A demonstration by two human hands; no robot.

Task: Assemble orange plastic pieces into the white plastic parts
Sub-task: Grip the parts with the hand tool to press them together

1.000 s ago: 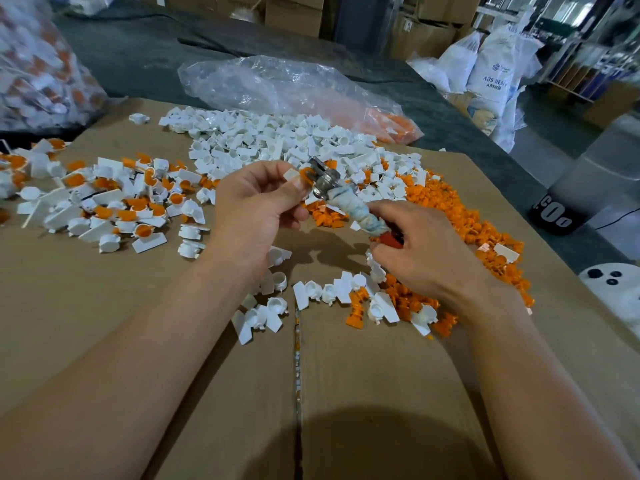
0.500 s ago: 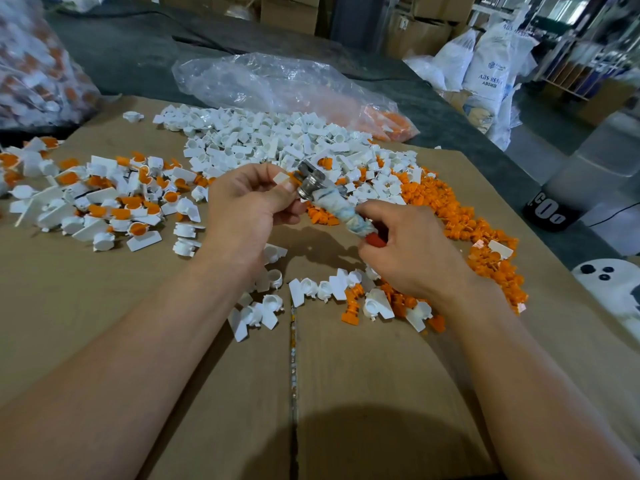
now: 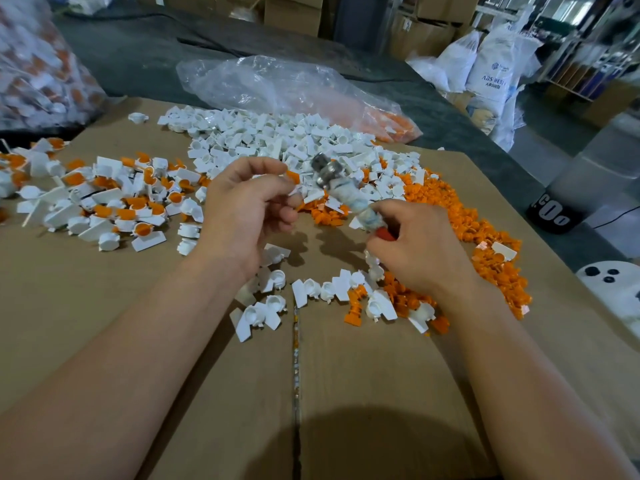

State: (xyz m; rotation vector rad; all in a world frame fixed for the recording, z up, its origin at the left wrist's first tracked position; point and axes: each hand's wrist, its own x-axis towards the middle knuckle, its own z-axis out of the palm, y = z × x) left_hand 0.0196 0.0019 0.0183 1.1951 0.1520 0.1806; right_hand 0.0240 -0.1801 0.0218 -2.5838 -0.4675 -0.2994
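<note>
**Station status: both grips loaded above the counter**

1. Left grip (image 3: 249, 213): clenched. Thumb and forefinger pinch a small part (image 3: 293, 177), white with orange showing, at the fingertips. The other fingers are curled into the palm.

2. Right grip (image 3: 419, 247): clenched round a tool (image 3: 346, 199). Only the red handle (image 3: 386, 233) sits inside the fingers. The wrapped shaft slants up and away toward the left grip. The metal head (image 3: 322, 166) is just beside the small part. Contact between the two cannot be confirmed.

3. Stock positions, relative to the grips:
   - White parts (image 3: 277, 133): a loose heap directly beyond both grips.
   - Orange pieces (image 3: 450, 216): a heap beyond and outboard of the right grip, running back along the right wrist.
   - Finished parts (image 3: 114, 202), white with orange inserts: a spread well outboard of the left grip.
   - Mixed cluster (image 3: 270, 299) of white and orange items: below the grips, between the two wrists.

4. Support: both grips are raised off the cardboard counter (image 3: 381, 393), which carries all heaps.

5. Surroundings: a clear bag (image 3: 277, 84) lies beyond the white heap, with orange pieces inside its right end. White sacks (image 3: 491, 64) stand far beyond the right grip.
</note>
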